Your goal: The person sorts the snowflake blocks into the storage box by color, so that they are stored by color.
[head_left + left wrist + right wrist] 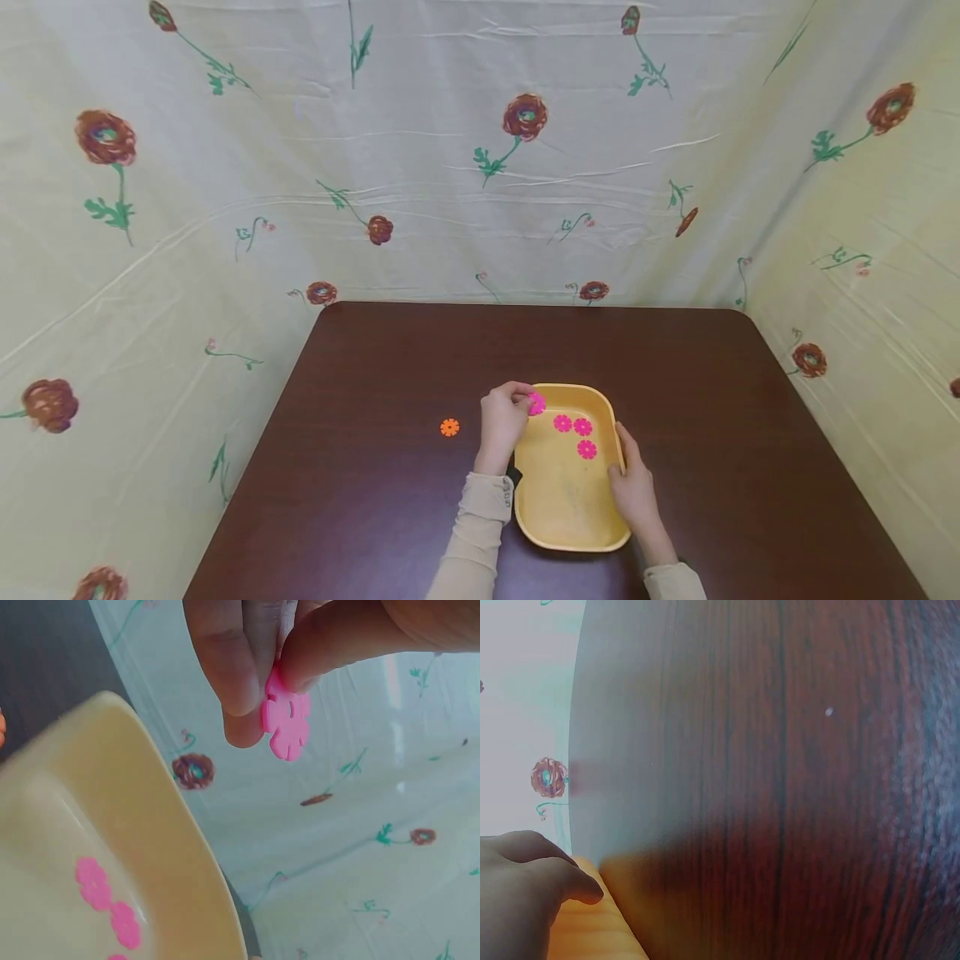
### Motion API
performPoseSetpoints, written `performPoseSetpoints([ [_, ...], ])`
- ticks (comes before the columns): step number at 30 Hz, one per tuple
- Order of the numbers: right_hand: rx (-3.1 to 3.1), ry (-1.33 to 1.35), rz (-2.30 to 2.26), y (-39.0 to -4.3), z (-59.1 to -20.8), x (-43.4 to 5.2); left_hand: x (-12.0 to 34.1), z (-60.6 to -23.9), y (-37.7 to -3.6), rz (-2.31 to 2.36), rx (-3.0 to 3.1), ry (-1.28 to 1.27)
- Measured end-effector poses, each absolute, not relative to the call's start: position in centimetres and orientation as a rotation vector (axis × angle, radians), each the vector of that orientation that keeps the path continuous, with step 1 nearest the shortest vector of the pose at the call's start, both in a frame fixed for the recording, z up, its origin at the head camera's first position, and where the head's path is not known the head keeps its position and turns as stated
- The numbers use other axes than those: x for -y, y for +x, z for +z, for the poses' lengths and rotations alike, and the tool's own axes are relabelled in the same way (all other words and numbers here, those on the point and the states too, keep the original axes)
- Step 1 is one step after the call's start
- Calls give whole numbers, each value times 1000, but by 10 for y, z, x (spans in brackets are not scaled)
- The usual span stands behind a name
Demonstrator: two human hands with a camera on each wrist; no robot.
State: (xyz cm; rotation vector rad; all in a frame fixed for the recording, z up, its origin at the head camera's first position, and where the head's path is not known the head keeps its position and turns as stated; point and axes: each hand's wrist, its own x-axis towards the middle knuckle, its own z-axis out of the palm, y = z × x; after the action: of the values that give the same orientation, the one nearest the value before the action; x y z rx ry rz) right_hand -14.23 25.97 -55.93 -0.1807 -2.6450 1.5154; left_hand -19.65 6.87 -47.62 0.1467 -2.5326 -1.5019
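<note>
My left hand (504,417) pinches a pink flower-shaped disc (536,404) between thumb and fingers, just above the far left corner of a yellow tray (564,517). In the left wrist view the pink disc (286,724) hangs from my fingertips (229,667) above the tray's rim (161,825). Three more pink discs (582,427) lie inside the tray. My right hand (633,487) grips the tray's right edge, thumb (617,477) over the rim. An orange disc (449,427) lies on the table to the left of my left hand.
The dark brown table (420,350) is walled on three sides by a pale cloth printed with red flowers (525,117). The right wrist view shows the table top (780,750) beside the tray's edge (592,930).
</note>
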Motion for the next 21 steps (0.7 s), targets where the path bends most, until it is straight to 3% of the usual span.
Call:
performPoseSetpoints([
  [10, 2636, -181, 1501, -146, -561, -259, -102, -481, -208, -1454, 2576, 132],
  [21, 2635, -172, 1496, -142, -562, -259, -120, -512, -209, -1461, 2723, 260],
])
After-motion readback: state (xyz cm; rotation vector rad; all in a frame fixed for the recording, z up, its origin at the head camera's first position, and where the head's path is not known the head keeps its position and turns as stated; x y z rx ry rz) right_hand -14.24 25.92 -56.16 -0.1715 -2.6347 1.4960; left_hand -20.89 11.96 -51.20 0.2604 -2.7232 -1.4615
